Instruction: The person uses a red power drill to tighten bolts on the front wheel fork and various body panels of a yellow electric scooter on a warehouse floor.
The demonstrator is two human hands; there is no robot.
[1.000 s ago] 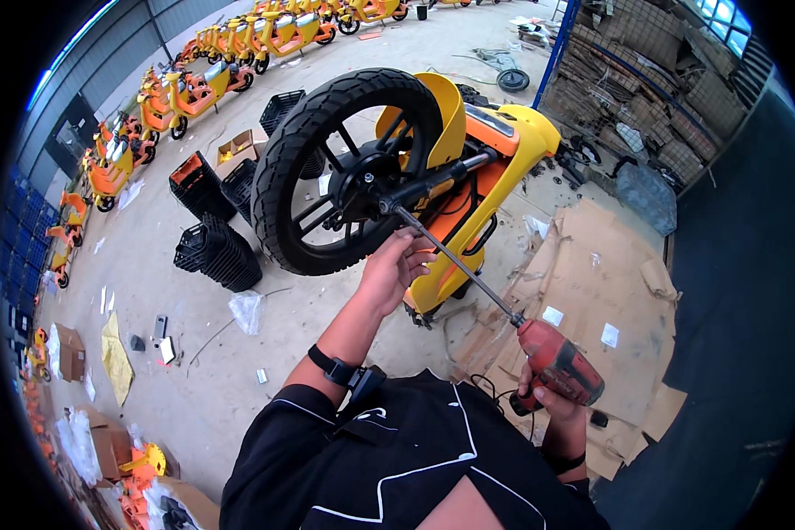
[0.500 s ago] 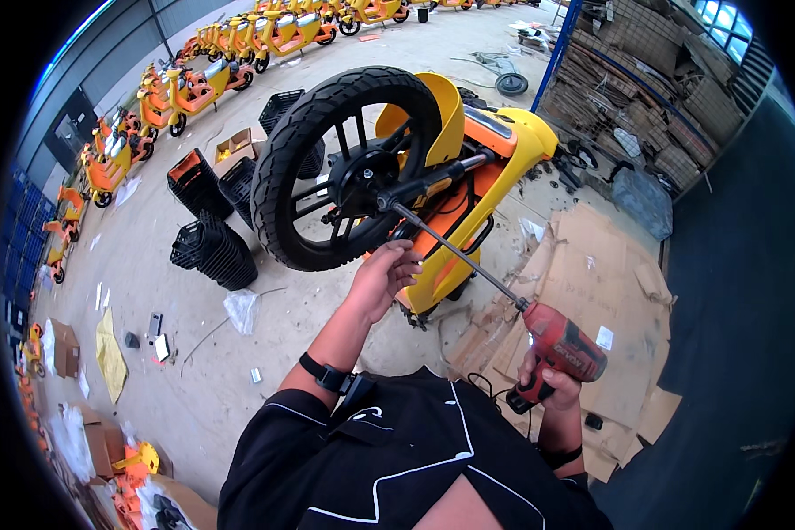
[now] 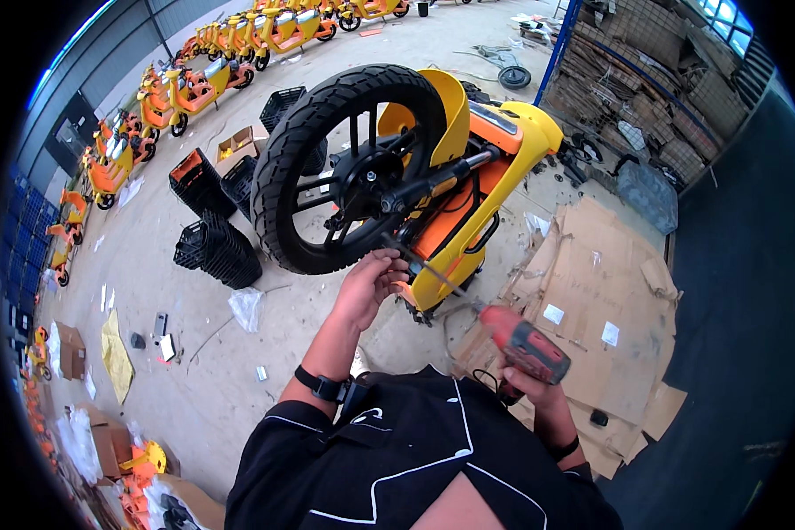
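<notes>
Crates: a stack of black plastic crates stands left of the wheel; a second black stack shows something orange inside its top.
Boxes: a small open brown cardboard box holds yellow pieces; at lower left, white plastic sits against a larger brown box.
Drill: a red-and-black power drill is at the person's right front, above the cardboard; the right hand is wrapped around its handle.
Shaft: a long, thin grey metal rod, blurred, runs from the drill's nose up and leftward; its far end appears just below the black fork.
Left hand: fingers loosely curled beside the rod's far end; whether they touch it, I cannot tell.
Wheel: the black-tyred spoked wheel is raised on a tipped yellow-and-orange scooter.
Room: grey concrete floor stretches between the left forearm and the crates.
Edges: flattened brown cardboard spreads at right, bordered by a dark surface.
</notes>
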